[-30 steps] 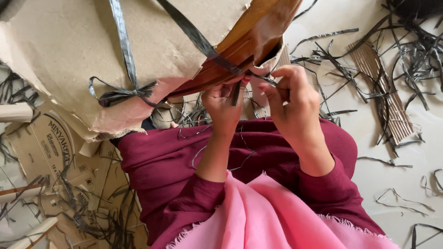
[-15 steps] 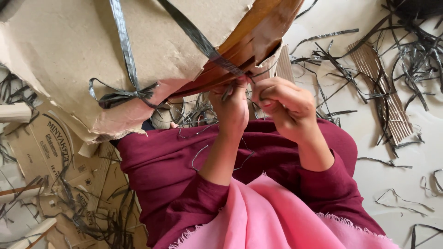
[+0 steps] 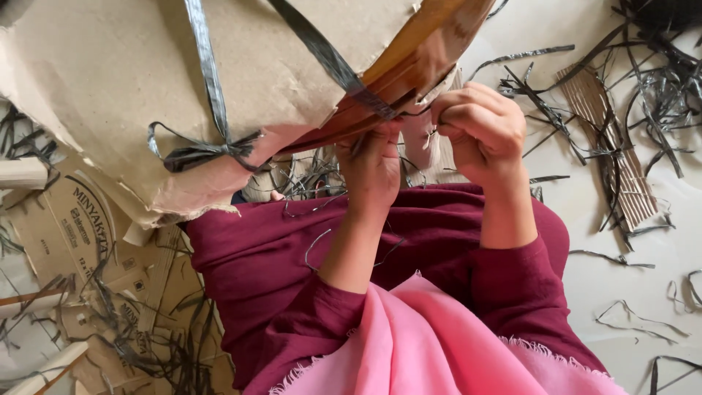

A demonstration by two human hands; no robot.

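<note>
two hands closed at brown bundle (image 3: 409, 69)'s lower edge: left hand (image 3: 374, 164) under it, right hand (image 3: 479, 128) just beside. both pinch black strap (image 3: 329, 62); strap's long axis climbs up-left.

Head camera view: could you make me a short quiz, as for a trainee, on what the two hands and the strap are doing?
1. True or false: both hands are closed at the lower edge of the brown folded sheets.
2. What colour is the flat strap that crosses those sheets?
A. black
B. white
C. red
3. Fill in: the strap on the big cardboard piece is tied in a ____.

Key
1. True: the left hand and right hand both pinch there, fingers curled.
2. A.
3. Knot.
</note>
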